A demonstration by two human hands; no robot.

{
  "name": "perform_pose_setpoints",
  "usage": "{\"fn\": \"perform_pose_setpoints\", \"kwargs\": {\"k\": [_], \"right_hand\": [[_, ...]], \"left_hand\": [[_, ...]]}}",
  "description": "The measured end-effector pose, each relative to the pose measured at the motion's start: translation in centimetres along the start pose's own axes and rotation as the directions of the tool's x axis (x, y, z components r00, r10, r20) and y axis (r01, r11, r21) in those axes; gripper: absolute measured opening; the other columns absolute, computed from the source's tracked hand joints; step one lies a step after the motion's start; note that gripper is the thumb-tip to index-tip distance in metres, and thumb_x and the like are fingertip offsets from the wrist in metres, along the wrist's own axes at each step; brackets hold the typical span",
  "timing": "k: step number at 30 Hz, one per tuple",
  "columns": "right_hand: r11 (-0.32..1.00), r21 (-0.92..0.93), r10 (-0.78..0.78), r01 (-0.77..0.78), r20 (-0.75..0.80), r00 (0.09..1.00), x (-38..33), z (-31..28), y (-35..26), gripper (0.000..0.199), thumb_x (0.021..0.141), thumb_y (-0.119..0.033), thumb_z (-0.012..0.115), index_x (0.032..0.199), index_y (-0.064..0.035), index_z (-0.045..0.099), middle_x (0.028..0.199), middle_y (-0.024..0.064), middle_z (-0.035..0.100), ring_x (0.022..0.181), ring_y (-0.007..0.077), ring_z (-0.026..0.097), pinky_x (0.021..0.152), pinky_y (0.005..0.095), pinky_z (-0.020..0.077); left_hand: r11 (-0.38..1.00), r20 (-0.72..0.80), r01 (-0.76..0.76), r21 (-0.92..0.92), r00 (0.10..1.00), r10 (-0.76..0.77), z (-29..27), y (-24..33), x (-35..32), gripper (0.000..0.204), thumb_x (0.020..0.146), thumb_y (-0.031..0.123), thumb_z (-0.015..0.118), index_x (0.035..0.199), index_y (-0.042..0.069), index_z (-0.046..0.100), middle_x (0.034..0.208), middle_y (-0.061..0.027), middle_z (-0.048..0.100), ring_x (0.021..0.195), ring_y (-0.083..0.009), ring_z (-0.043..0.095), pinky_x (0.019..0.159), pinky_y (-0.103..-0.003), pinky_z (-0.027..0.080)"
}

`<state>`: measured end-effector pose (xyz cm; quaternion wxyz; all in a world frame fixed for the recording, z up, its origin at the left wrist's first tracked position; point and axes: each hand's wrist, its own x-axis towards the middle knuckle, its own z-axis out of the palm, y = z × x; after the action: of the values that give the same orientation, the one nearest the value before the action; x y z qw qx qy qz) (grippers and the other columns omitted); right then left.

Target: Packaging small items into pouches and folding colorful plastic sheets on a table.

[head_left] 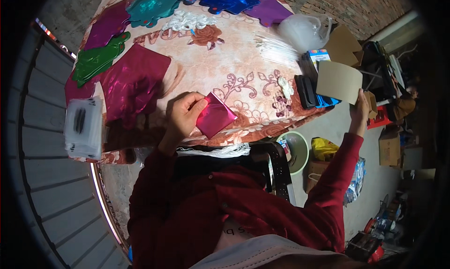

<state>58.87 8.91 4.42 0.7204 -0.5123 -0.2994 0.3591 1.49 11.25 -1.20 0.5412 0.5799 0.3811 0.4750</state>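
My left hand (184,113) pinches the corner of a folded magenta foil balloon (216,118) above the near edge of the cloth-covered table (197,72). My right hand (359,108) reaches out to the right and grips the lower edge of a beige cardboard piece (339,82). That cardboard is held over several dark flat packs (307,88) at the table's right end. To the left of my left hand lies a stack of flat magenta foil balloons (136,81), with green foil ones (101,58) overlapping it.
Teal (154,6), blue (229,0) and purple foil balloons (268,10) line the far edge. White ribbon bundles (190,21), thin white sticks (276,47) and a clear plastic bag (307,32) lie on the cloth. Clear bags (82,128) hang at left. A pale bin (301,151) stands below.
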Motion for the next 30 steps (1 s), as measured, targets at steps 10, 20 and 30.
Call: {"fn": "perform_pose_setpoints", "kwargs": {"k": [10, 20, 30], "right_hand": [[0.931, -0.364, 0.244, 0.032, 0.685, 0.686, -11.8, 28.7, 6.8, 0.009, 0.091, -0.013, 0.057, 0.09, -0.0055, 0.061, 0.078, -0.0065, 0.056, 0.072, 0.0019, 0.049, 0.065, 0.0175, 0.0393], [0.95, -0.117, 0.283, -0.29, 0.716, 0.638, -9.7, 34.1, 5.0, 0.012, 0.093, -0.016, 0.054, 0.089, -0.0075, 0.06, 0.08, -0.002, 0.061, 0.068, 0.0059, 0.057, 0.061, 0.0192, 0.0456], [0.67, -0.575, 0.175, 0.471, 0.738, 0.652, -14.3, 34.3, 12.1, 0.018, 0.09, -0.016, 0.062, 0.09, 0.0022, 0.057, 0.071, 0.0027, 0.057, 0.066, 0.0075, 0.046, 0.06, 0.0237, 0.0414]], "left_hand": [[0.994, 0.057, 0.008, -0.107, 0.998, -0.002, -1.1, 6.1, -7.4, 0.004, 0.081, 0.005, 0.062, 0.079, 0.003, 0.059, 0.086, -0.0054, 0.057, 0.08, -0.0134, 0.052, 0.066, -0.027, 0.043], [0.885, 0.203, -0.328, 0.331, 0.94, 0.273, -1.3, 7.5, -8.4, 0.01, 0.073, 0.01, 0.069, 0.077, 0.005, 0.061, 0.126, -0.0168, 0.052, 0.125, -0.0384, 0.039, 0.104, -0.048, 0.029], [0.748, 0.179, -0.433, 0.503, 0.899, 0.4, -1.4, 7.4, -8.9, 0.015, 0.075, 0.007, 0.067, 0.082, 0.007, 0.054, 0.125, -0.014, 0.05, 0.118, -0.036, 0.044, 0.097, -0.045, 0.037]]}}
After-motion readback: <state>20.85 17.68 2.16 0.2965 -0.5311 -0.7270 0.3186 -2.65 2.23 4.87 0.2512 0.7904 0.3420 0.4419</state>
